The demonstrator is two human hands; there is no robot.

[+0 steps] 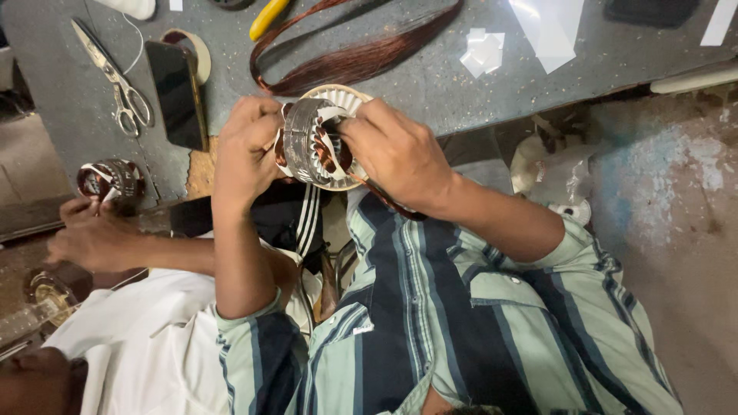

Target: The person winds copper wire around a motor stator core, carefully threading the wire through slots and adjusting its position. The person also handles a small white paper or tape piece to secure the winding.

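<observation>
1. Right now my left hand [246,150] wraps round the outside of the stator core [307,142], fingers curled and pressed against its metal rim, while my right hand [396,150] comes in from the other side with its fingertips bunched down into the bore, pinching at the copper winding [332,154] there. I hold the core up off the bench [430,84], just above its near edge and over my lap.

2. Slipping is my first worry. I judge that if my left grip loosens while my right pushes, the core could twist or drop toward my lap, since nothing is under it.

3. Scraping comes next. The wire runs past the slot edges and the white insulating paper [338,98] fanned at the far rim; a hard tug could nick the wire's coating or drag the paper out of its slot.

4. A strand trails from under my right wrist [388,201] toward my striped shirt. I think it could snag on my sleeve and kink.

5. The long loose copper coil [346,58] lies on the bench just beyond the core. A careless swing could catch it and tangle it.

6. Another person's hand [81,211] works with a second core [111,178] close on my left, and scissors [115,81] and a dark phone [177,92] lie near. An elbow bump from either of us might jolt my hold.
</observation>
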